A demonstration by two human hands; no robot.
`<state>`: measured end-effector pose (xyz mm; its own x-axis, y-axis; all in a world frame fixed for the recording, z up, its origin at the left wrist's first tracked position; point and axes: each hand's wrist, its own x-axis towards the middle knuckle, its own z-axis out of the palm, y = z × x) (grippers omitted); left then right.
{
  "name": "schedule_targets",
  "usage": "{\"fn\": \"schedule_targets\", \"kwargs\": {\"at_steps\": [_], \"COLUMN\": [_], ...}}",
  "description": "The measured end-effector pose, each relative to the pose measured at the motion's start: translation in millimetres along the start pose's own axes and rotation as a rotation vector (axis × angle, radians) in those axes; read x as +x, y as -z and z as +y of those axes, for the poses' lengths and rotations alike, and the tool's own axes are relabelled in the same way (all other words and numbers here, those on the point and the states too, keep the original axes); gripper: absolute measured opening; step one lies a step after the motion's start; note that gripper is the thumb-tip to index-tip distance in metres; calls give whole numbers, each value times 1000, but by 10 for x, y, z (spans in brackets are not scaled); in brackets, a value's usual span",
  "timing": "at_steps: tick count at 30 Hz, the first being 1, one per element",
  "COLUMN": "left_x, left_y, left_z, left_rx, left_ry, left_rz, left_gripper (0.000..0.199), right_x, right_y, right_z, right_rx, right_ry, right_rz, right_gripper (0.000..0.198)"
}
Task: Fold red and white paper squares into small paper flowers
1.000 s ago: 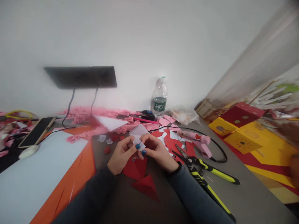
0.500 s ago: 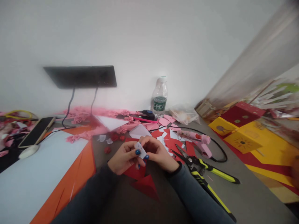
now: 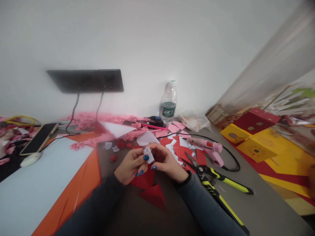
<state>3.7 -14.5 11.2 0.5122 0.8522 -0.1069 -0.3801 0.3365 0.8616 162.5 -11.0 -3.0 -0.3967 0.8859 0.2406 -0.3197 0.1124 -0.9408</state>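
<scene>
A small piece of folded white paper is pinched in my left hand, its thumb pressed flat on the front. My right hand curls around the paper's right side, fingers at its top edge and thumb near its lower corner. Some of the right fingertips are hidden behind the paper. Beneath both hands lie red paper squares and a folded red piece on the grey table. Small crumpled red paper bits sit left of my left hand.
Green-handled snips lie open at the right, beside a pink glue gun and its black cord. A water bottle stands by the wall. White and orange sheets spread leftward, near a phone and mouse.
The white paper has turned slightly between my hands. My left fingers have curled in below it, and my right thumb has slid a little off its lower corner.
</scene>
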Motion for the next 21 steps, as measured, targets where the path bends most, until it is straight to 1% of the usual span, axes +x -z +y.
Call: {"fn": "schedule_targets", "kwargs": {"at_steps": [4, 9, 11, 13, 15, 18, 19, 21], "left_x": [9, 18, 25, 38, 57, 76, 76, 64], "left_y": [-28, -19, -4, 16, 43, 89, 103, 121], "left_z": [-7, -21, -29, -39, -47, -37, -26, 3], "left_rx": [8, 9, 39, 89, 151, 229, 260, 378], "left_ry": [-3, 19, 22, -2, -88, -306, -372, -456], "left_rz": [0, 6, 15, 53, 144, 286, 302, 280], "left_gripper": [42, 45, 47, 48, 44, 30, 28, 27], "right_x": [3, 9, 12, 17, 25, 37, 41, 46], "right_y": [-3, 1, -2, -6, -4, 8, 13, 19], "right_z": [-10, -13, -18, -21, -14, 17, 27, 39], "right_rx": [-53, -47, -47, -53, -79, -181, -224, -302], "right_ry": [1, 8, 18, 17, 13, 35, 49, 81], "right_rz": [15, 7, 23, 45, 83, 175, 204, 245], "right_gripper": [50, 47, 47, 48, 47, 42, 41, 37]}}
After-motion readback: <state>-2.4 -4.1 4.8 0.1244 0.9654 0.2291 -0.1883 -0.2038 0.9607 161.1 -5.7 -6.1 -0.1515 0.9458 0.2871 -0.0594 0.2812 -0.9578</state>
